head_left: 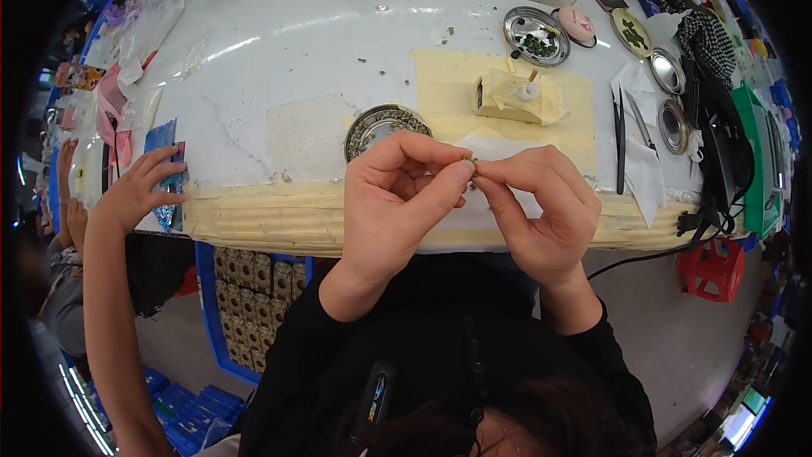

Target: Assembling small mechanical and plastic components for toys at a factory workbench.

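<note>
Over the table's near edge, my left hand [393, 199] and my right hand [548, 207] meet with thumbs and forefingers pinched together. Between their fingertips is a tiny dark-and-yellowish piece [473, 164], too small to name and partly hidden. Just beyond my left hand, partly covered by it, lies a round metal dish [353, 152] holding many small greyish parts. Farther off to the right stands a block wrapped in yellow tape [499, 95]. On it sits a small white pot [530, 91] with a thin stick standing in it. White paper [499, 148] lies beneath my hands.
A metal plate with dark green bits [539, 36], black tweezers [620, 144] and round tins [674, 127] occupy the right side. Another person's hand [139, 186] rests near a blue glittery packet [165, 140] at left. Below is a blue crate [222, 343] of patterned blocks.
</note>
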Demonstrator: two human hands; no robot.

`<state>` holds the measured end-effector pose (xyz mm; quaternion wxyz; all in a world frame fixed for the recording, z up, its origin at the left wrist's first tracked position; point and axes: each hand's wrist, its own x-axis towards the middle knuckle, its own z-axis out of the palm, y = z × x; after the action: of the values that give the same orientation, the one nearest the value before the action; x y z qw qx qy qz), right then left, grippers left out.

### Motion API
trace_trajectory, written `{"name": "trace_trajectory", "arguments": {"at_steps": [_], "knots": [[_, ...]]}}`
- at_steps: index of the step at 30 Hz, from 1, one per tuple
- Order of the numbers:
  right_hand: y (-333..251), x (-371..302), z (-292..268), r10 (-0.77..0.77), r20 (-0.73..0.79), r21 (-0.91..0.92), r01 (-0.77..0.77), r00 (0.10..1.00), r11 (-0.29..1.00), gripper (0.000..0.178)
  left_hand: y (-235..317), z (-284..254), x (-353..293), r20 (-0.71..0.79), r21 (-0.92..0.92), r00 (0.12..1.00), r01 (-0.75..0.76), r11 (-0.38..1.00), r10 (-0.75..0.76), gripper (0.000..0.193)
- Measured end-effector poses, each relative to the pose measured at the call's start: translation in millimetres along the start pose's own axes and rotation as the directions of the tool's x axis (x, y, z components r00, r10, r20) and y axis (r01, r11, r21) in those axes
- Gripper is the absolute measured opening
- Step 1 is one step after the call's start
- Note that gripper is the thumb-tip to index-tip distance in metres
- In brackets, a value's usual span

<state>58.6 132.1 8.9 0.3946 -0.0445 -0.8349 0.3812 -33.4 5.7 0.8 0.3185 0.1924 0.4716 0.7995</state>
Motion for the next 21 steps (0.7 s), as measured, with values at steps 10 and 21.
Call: {"name": "trace_trajectory", "arguments": {"at_steps": [10, 21], "knots": [[-2, 1, 2, -0.034, 0.0, -0.024, 0.034, 0.999, 0.999, 0.021, 5, 1, -1, -0.01, 0.039, 1.0, 0.024, 0.999, -0.023, 0.009], [-3, 20, -18, -0.029, -0.053, -0.118, 0.023, 0.998, 0.993, 0.018, 13, 1, 9, -0.046, 0.049, 0.998, -0.029, 0.998, 0.031, 0.009]]}}
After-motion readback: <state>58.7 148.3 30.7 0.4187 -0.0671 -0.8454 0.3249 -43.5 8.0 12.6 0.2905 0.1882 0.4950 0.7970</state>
